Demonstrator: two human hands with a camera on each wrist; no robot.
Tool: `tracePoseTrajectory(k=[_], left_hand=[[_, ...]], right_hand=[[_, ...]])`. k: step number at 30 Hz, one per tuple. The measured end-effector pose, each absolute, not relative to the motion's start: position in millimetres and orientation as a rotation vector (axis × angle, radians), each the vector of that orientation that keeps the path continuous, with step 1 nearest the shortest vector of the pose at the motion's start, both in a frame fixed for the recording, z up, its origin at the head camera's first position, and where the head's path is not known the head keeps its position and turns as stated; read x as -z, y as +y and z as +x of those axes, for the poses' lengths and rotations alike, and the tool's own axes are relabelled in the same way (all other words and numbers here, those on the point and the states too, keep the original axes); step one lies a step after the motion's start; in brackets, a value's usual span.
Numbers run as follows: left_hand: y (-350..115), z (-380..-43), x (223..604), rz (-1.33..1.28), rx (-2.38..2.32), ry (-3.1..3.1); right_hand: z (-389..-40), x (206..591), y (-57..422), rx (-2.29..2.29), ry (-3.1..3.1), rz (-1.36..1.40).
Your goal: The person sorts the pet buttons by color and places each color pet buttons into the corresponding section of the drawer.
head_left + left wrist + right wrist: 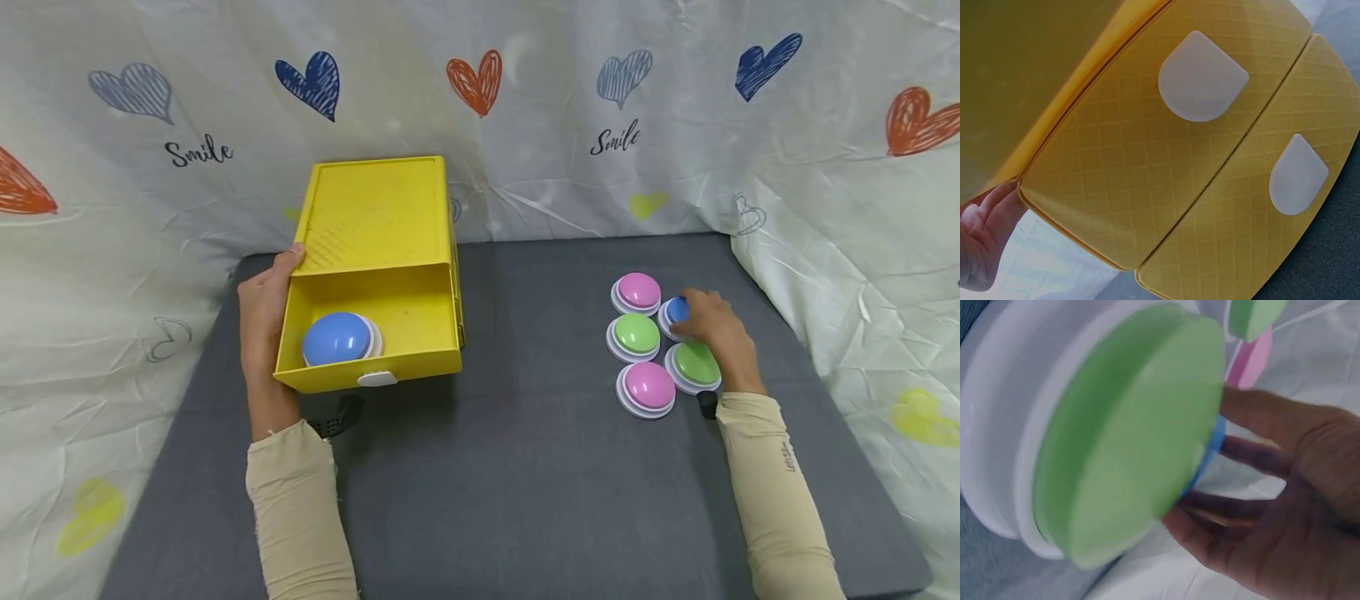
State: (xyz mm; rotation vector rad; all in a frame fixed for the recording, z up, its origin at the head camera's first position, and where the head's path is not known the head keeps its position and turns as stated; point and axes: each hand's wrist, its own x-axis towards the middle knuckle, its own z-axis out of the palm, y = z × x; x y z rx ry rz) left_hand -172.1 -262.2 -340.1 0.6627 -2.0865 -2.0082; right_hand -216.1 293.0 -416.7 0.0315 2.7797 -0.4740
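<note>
Handles: left wrist view shows 2, head 1; left hand pressing box, right hand pinching blue button.

Head: looking forward and down over the gray table
Left wrist: facing the yellow drawer box front-on, close
Right wrist: viewing a green button very near
Shared: head and left catching the box; head and right, the button
</note>
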Motion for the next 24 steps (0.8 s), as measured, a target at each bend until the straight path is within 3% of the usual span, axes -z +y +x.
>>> tracePoseTrajectory(k=[24], left_hand=[[-256.5,-161.5,323.6,0.620,2.057,-2.088]], right_hand=[[-207.3,412.2,286.3,0.702,3.002,0.447]])
